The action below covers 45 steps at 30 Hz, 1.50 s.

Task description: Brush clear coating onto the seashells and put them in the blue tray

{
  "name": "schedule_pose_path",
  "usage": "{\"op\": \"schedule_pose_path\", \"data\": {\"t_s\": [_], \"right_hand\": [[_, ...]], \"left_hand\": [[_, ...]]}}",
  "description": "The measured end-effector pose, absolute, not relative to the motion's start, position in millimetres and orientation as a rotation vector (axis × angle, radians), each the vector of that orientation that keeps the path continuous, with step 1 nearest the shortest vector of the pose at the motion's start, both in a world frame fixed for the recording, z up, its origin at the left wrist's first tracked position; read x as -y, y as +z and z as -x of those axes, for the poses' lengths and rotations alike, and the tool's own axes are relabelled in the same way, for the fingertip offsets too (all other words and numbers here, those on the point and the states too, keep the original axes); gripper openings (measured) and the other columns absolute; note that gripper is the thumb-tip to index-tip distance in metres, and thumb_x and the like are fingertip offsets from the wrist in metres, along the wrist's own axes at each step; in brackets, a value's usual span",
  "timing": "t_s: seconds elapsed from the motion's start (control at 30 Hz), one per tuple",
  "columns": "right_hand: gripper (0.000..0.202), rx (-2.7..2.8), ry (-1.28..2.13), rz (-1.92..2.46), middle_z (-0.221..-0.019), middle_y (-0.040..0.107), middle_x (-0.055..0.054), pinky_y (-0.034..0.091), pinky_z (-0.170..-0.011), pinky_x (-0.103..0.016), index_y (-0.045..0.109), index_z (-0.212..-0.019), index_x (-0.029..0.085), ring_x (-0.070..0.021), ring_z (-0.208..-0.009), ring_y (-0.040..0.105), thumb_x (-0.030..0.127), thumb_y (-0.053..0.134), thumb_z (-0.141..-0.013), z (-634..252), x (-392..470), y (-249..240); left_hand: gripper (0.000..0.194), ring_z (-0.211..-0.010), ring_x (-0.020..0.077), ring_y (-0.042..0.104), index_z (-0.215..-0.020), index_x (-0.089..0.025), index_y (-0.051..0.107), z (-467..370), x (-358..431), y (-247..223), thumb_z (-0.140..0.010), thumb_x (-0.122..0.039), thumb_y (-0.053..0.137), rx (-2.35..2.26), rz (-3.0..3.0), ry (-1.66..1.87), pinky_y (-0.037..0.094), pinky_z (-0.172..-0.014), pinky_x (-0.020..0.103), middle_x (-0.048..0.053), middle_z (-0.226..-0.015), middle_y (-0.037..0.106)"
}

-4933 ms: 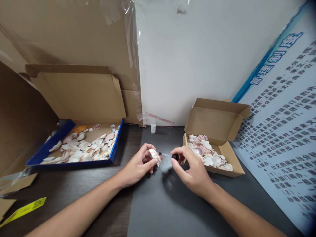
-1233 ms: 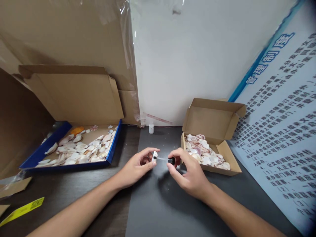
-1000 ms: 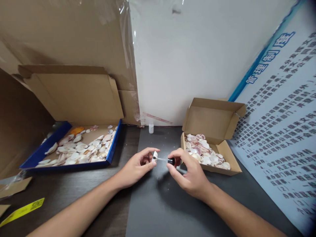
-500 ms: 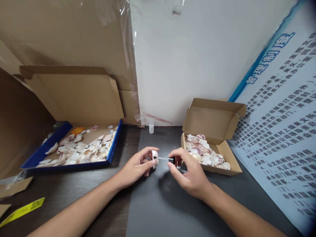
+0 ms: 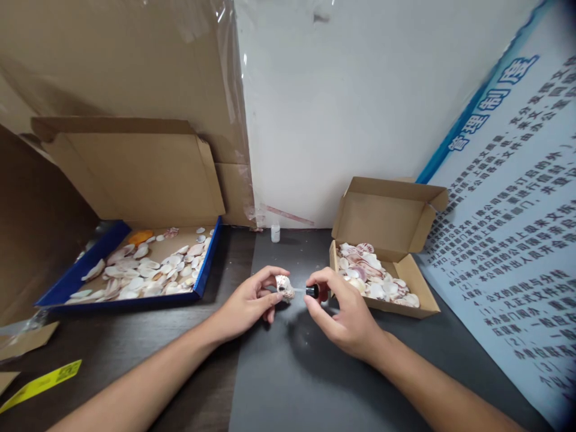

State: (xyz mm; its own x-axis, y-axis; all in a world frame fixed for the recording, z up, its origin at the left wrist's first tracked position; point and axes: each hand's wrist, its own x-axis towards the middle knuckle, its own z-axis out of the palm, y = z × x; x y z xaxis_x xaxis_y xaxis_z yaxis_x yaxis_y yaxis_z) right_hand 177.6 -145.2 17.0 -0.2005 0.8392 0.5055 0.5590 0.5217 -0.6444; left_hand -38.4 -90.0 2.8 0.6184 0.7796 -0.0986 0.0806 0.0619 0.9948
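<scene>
Between the fingertips of my left hand [image 5: 252, 303] is a small whitish seashell [image 5: 284, 287] with reddish specks and a dark hole. My right hand [image 5: 344, 315] pinches the black cap of a brush applicator [image 5: 312, 291]. From that cap a thin pale stem points left and reaches the shell's right side; its tip is hard to make out. Both hands are held above the dark grey mat [image 5: 279, 384]. Behind them a small white bottle [image 5: 275, 233] stands upright near the wall, its top without a visible dark cap.
On the left, a blue-edged cardboard box [image 5: 135, 302] with its lid raised holds many shells. A smaller brown cardboard box [image 5: 425, 294] with shells is just beyond my right hand. A yellow strip [image 5: 42, 386] lies at the left. A printed sign [image 5: 508, 210] slants along the right.
My left fingers have turned the shell, so more of its speckled face and dark hole shows. The applicator stays pointed at it, with less of its stem visible.
</scene>
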Motion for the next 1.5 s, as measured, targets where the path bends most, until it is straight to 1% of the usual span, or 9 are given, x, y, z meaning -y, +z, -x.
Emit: {"op": "schedule_pose_path", "data": {"t_s": [0.13, 0.3, 0.6, 0.73, 0.87, 1.0, 1.17, 1.33, 1.5], "right_hand": [[0.012, 1.838, 0.372, 1.216, -0.081, 0.053, 0.001, 0.043, -0.062, -0.027, 0.053, -0.098, 0.021, -0.0132, -0.065, 0.052, 0.018, 0.057, -0.087, -177.0, 143.7, 16.4], [0.013, 1.871, 0.405, 1.151, -0.082, 0.055, 0.000, 0.044, -0.063, -0.027, 0.053, -0.101, 0.021, -0.0140, -0.068, 0.055, 0.019, 0.056, -0.089, -176.5, 144.4, 16.4], [0.013, 1.832, 0.406, 1.131, -0.082, 0.056, 0.000, 0.045, -0.063, -0.027, 0.053, -0.102, 0.022, -0.0135, -0.067, 0.054, 0.019, 0.057, -0.090, -176.8, 145.3, 17.8], [0.013, 1.808, 0.420, 1.107, -0.085, 0.056, 0.000, 0.046, -0.065, -0.028, 0.053, -0.102, 0.022, -0.0139, -0.069, 0.055, 0.019, 0.057, -0.090, -176.9, 146.1, 17.8], [0.013, 1.826, 0.407, 1.118, -0.084, 0.056, 0.000, 0.046, -0.065, -0.028, 0.053, -0.102, 0.022, -0.0140, -0.069, 0.055, 0.018, 0.057, -0.090, -177.5, 146.5, 17.7], [0.014, 1.811, 0.416, 1.100, -0.086, 0.058, -0.001, 0.047, -0.067, -0.028, 0.053, -0.103, 0.022, -0.0142, -0.070, 0.055, 0.019, 0.057, -0.090, -178.6, 146.2, 17.7], [0.013, 1.796, 0.409, 1.117, -0.087, 0.057, -0.001, 0.046, -0.067, -0.029, 0.053, -0.103, 0.022, -0.0145, -0.070, 0.055, 0.019, 0.057, -0.090, -179.1, 146.3, 17.7], [0.013, 1.827, 0.413, 1.107, -0.086, 0.057, -0.001, 0.046, -0.066, -0.030, 0.054, -0.103, 0.022, -0.0147, -0.070, 0.055, 0.019, 0.057, -0.091, -178.7, 145.9, 17.8], [0.015, 1.841, 0.415, 1.074, -0.086, 0.057, -0.001, 0.046, -0.066, -0.030, 0.053, -0.104, 0.022, -0.0147, -0.070, 0.055, 0.018, 0.057, -0.090, -178.4, 146.1, 18.3]], "left_hand": [[0.041, -0.054, 0.0052, 0.054, -0.123, -0.020, 0.049, 39.1, 89.8, 2.1, -0.089, -0.038, 0.063, -0.773, -1.451, 0.624, 0.043, -0.052, 0.021, 0.004, -0.101, 0.062], [0.045, -0.056, 0.0055, 0.053, -0.126, -0.021, 0.046, 38.9, 91.5, 4.9, -0.089, -0.039, 0.063, -0.772, -1.449, 0.621, 0.043, -0.054, 0.023, 0.007, -0.109, 0.062], [0.041, -0.064, 0.0088, 0.048, -0.121, -0.019, 0.052, 38.0, 92.5, 10.3, -0.088, -0.039, 0.064, -0.806, -1.508, 0.603, 0.041, -0.057, 0.022, 0.001, -0.089, 0.059], [0.038, -0.072, 0.0111, 0.050, -0.117, -0.017, 0.056, 37.1, 92.4, 12.4, -0.086, -0.038, 0.067, -0.819, -1.571, 0.637, 0.042, -0.063, 0.023, 0.002, -0.088, 0.058], [0.040, -0.079, 0.0144, 0.056, -0.115, -0.017, 0.054, 36.1, 93.4, 12.8, -0.085, -0.039, 0.067, -0.817, -1.525, 0.622, 0.046, -0.068, 0.027, 0.005, -0.093, 0.061], [0.040, -0.071, 0.0118, 0.057, -0.117, -0.018, 0.049, 35.0, 94.9, 13.3, -0.087, -0.040, 0.065, -0.799, -1.458, 0.594, 0.045, -0.063, 0.026, 0.005, -0.099, 0.062], [0.037, -0.065, 0.0081, 0.049, -0.116, -0.019, 0.053, 36.4, 94.5, 13.5, -0.088, -0.040, 0.063, -0.818, -1.534, 0.589, 0.040, -0.058, 0.023, 0.003, -0.100, 0.058], [0.034, -0.067, 0.0085, 0.044, -0.114, -0.019, 0.056, 39.2, 92.3, 11.9, -0.090, -0.042, 0.062, -0.799, -1.612, 0.607, 0.036, -0.060, 0.022, 0.001, -0.095, 0.055], [0.036, -0.066, 0.0093, 0.041, -0.113, -0.018, 0.056, 39.7, 91.8, 11.2, -0.088, -0.043, 0.063, -0.803, -1.623, 0.597, 0.034, -0.061, 0.023, 0.000, -0.090, 0.053]]}}
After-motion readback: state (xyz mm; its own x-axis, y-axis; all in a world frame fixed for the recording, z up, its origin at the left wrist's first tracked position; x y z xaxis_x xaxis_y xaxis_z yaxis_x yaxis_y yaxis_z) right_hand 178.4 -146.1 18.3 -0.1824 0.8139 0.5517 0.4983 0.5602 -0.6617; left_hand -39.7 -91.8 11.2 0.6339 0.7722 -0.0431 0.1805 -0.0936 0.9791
